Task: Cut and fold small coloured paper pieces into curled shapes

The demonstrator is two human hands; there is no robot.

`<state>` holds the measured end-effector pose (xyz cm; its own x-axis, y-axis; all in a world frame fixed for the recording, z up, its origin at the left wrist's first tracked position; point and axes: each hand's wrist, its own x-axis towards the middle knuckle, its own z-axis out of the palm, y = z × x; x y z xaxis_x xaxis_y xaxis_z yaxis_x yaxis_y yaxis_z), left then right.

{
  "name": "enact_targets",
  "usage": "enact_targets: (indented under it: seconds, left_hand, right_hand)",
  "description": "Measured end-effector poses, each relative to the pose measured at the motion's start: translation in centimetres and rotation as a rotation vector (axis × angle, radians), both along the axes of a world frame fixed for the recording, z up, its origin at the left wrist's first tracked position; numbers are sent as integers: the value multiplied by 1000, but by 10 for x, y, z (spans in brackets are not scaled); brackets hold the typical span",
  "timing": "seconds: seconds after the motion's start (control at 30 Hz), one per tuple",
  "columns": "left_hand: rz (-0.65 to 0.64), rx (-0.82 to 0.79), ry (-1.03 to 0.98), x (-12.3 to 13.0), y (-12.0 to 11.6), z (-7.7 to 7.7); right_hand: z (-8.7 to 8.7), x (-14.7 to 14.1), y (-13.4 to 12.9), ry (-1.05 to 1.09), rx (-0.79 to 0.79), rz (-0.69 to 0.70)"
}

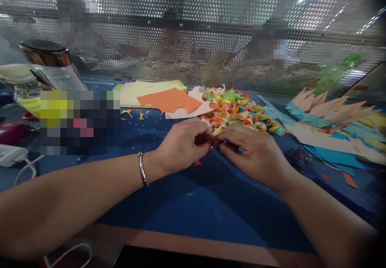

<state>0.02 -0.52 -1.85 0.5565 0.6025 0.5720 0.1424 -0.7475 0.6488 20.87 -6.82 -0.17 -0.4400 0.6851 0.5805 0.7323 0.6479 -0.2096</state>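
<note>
Perforated panelling stands along the far side of a blue tabletop. Through the head camera I see the left hand and the right hand meet near the middle, fingers curled and fingertips together. What lies between them is too small and hidden, so I cannot tell whether either hand grips anything. Just beyond the fingertips I have a heap of small multicoloured pieces. An orange sheet lies to its left, partly over pale sheets. On the far left stands a clear jar. On the right, pointed folded papers sit near a green bottle, with blue sheets on their near side.
</note>
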Motion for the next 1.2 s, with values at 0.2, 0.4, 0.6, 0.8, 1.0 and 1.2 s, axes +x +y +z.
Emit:
enact_targets:
  seconds: [0.2, 0.4, 0.6, 0.8, 1.0, 1.2]
  left_hand:
    - [-22, -169, -37, 0, -3, 3]
    - [-49, -216, 1, -1, -2, 5]
    - [-26, -182, 22, -1, -1, 2]
    - [15, -186, -22, 1, 0, -1]
    - [16, -176, -17, 0, -1, 0]
    - [38, -115, -6, 0, 0, -1]
  right_hand:
    - [2, -1, 0, 11, 23, 17]
    - [0, 0, 2, -22, 15, 11]
    - [-2, 0, 4, -40, 8, -3]
    - [-1, -1, 1, -45, -1, -16]
    - [0, 0, 1, -36, 3, -11]
    - [-3, 0, 3, -46, 17, -13]
